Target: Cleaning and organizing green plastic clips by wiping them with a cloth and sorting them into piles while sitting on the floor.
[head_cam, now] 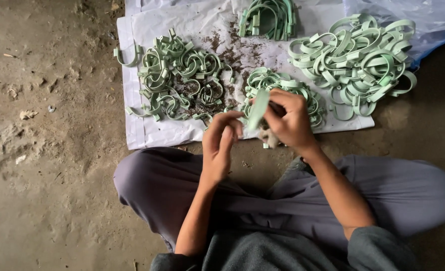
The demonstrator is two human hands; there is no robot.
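A small clip heap (182,80) is laid on the white sheet (142,131). The left hand (221,143) is curled, apparently empty. A pale green clip (258,108) is pinched upright by the right hand (288,120). A large clip heap (358,57) is laid rightmost.

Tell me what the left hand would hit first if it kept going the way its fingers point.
Probably the pale green clip held by the right hand; the left hand curls up-right toward it, nearly touching. Depth is unclear.
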